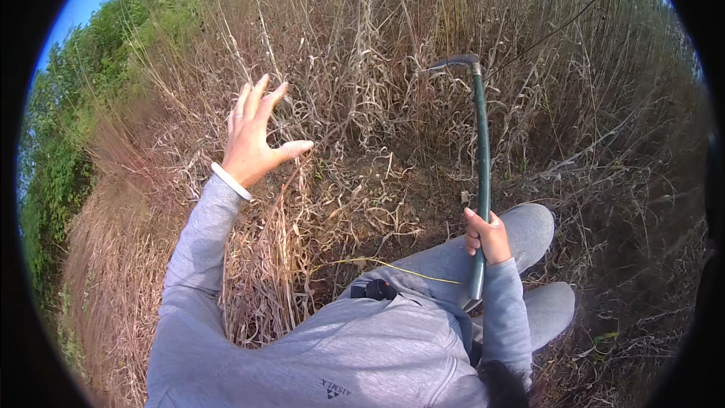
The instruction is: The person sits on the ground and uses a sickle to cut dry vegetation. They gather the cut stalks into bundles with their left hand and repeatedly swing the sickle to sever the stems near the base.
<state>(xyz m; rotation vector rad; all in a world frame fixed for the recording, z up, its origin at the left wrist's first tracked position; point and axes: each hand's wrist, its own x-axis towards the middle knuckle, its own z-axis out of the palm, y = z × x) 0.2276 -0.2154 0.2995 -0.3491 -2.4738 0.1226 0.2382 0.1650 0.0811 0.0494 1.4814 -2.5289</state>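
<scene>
My right hand (488,238) grips the lower part of a sickle's long dark green handle (483,141), in front of my bent knee. At the handle's far end the curved metal blade (456,60) points left, among tall dry grass stalks (362,62). My left hand (254,136) is raised with its fingers spread and thumb apart, holding nothing. It is in front of dry stalks and leaves; whether it touches any, I cannot tell. A white band circles the left wrist, and a ring is on one finger.
Bare soil with dry leaf litter (374,198) lies between my hands. A sheaf of dry stalks (277,272) is beside my left arm. A yellow stem (396,267) crosses my thigh. Green bushes (73,119) stand at the far left. Thin dark stems slant at the upper right.
</scene>
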